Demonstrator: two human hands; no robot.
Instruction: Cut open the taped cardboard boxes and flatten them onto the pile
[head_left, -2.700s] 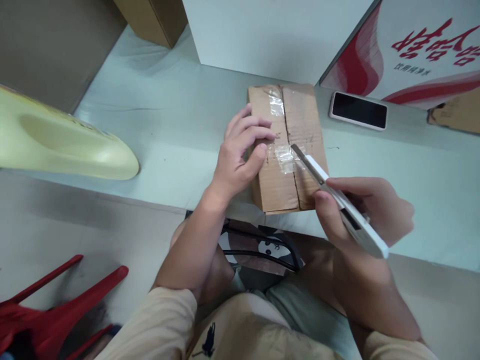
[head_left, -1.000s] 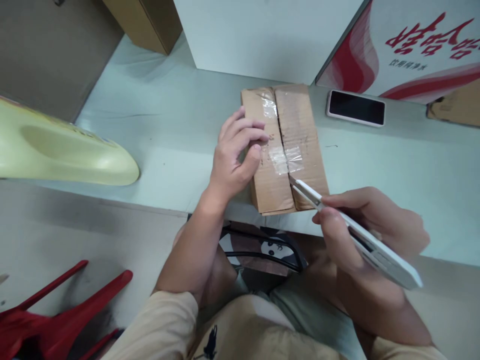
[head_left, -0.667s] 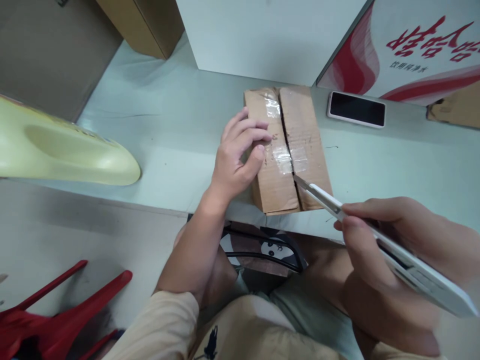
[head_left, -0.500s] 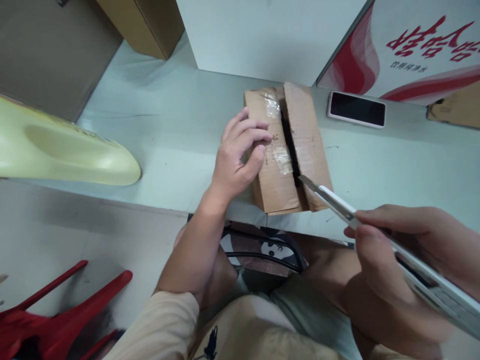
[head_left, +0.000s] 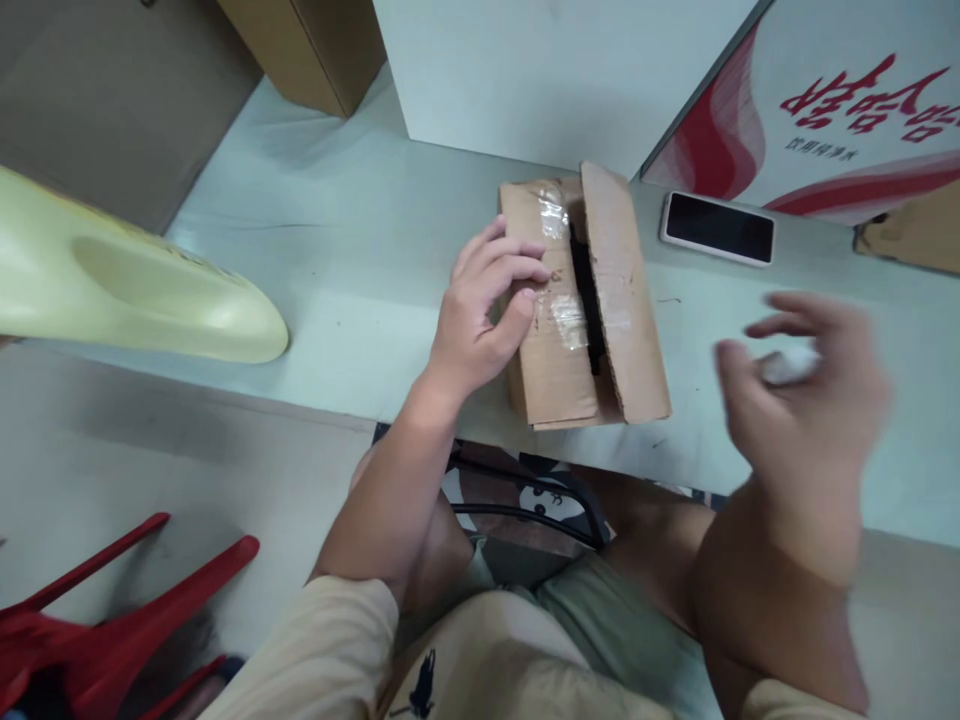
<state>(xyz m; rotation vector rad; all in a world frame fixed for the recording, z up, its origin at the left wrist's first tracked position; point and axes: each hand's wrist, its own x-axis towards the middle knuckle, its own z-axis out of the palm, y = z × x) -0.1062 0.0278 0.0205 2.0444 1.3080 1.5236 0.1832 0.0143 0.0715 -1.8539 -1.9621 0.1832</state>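
A small brown cardboard box lies on the table with its top slit open along a dark gap. Clear tape pieces stick to its left flap, and the right flap stands slightly raised. Against the left flap rest the spread fingers of my left hand, which grips nothing. My right hand, blurred by motion, is over the table to the right of the box, apart from it. Its fingers curl round the white utility knife, of which only a small blurred part shows; the blade cannot be seen.
A phone lies right of the box. Behind stand a white panel-like box, a red-and-white carton and a brown carton. A pale yellow bottle lies at left. A red stool is on the floor.
My right hand has moved up and away from the box's gap, turning so that the knife's blade no longer shows. The right flap sits a little higher. My left hand stays on the box.
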